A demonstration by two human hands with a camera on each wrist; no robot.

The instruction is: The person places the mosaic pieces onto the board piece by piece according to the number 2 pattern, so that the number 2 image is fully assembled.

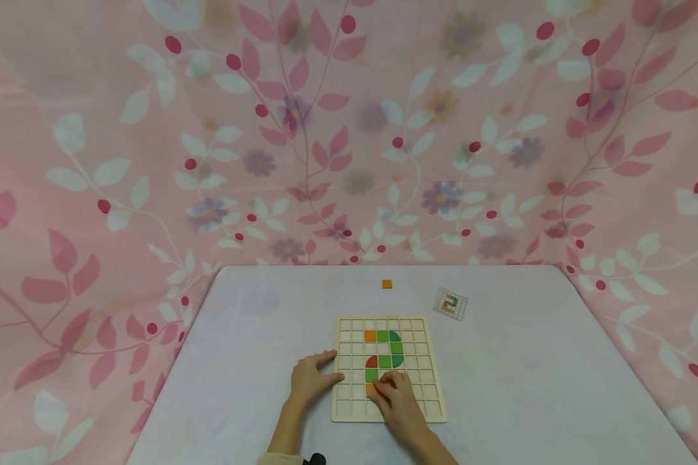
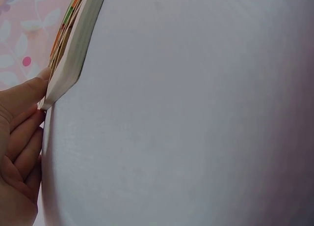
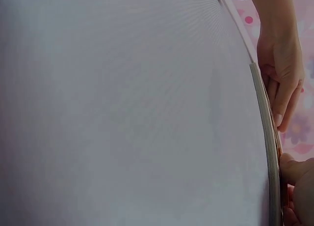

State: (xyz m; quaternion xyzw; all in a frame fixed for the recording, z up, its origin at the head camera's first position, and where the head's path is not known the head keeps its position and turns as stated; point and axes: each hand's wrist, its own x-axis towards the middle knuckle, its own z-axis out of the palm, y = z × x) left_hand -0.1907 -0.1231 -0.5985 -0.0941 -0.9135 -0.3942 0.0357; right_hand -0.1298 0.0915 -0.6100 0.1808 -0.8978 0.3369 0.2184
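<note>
A pale wooden grid board (image 1: pixel 436 400) lies on the table, bearing green, orange and red tiles in a curved line. My left hand (image 1: pixel 309 381) holds the board's left edge; in the left wrist view its thumb (image 2: pixel 27 94) lies over the edge and its other fingers bend beside it. My right hand (image 1: pixel 402 407) is over the lower middle of the board, thumb and forefinger at an orange square tile (image 1: pixel 370 389), which they partly cover and seem to pinch. Just above that tile sits a green square tile (image 1: pixel 371 375), with a red rounded tile (image 1: pixel 372 362) above it.
A loose orange square tile (image 1: pixel 387 284) lies behind the board. To its right is a small pattern card (image 1: pixel 450 304) with a grid and a similar curved line. The white-covered table (image 1: pixel 238 349) meets a pink floral cloth (image 1: pixel 349 161) at the back.
</note>
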